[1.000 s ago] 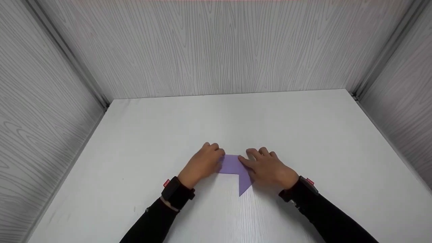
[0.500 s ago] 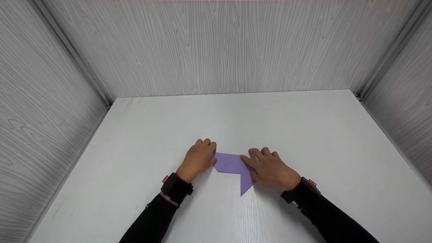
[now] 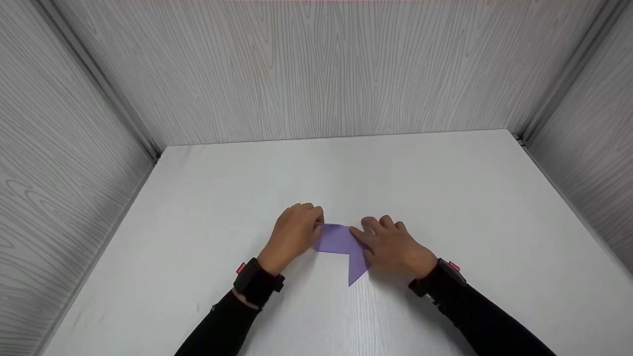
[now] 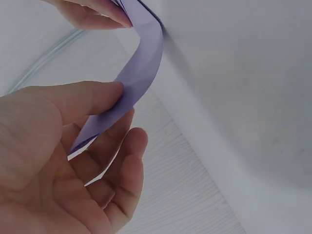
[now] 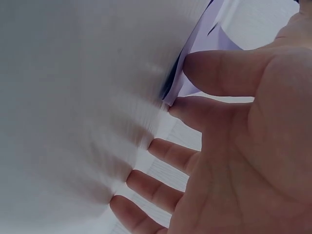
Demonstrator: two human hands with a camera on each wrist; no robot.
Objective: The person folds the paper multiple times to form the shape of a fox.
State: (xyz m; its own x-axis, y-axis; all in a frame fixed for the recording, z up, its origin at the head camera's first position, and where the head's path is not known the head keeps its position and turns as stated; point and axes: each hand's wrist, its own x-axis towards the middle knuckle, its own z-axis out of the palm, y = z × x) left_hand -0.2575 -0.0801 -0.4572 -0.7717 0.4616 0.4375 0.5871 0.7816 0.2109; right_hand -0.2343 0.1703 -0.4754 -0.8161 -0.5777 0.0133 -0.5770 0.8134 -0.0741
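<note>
A folded sheet of purple paper [image 3: 334,240] lies between my hands on the table, with a flap pointing toward me. My left hand [image 3: 294,232] pinches its left end between thumb and fingers. In the left wrist view, that end of the paper [image 4: 141,73] is lifted and bends in a curve. At the right end, my right hand [image 3: 395,249] holds the paper at its corner, thumb and forefinger together there. Seen from the right wrist, the thumb [image 5: 219,73] lies across the paper [image 5: 202,44], and the other fingers are spread with their tips at the tabletop.
The white tabletop [image 3: 247,183] is bounded by a grey wood-grain panel [image 3: 316,69] at the back. Similar side panels stand at the left [image 3: 59,163] and right [image 3: 588,128]. Black bands circle both wrists.
My left hand first slid left along the paper, then came slightly back right, and the paper's left part now curves up. The right hand has stayed at its corner.
</note>
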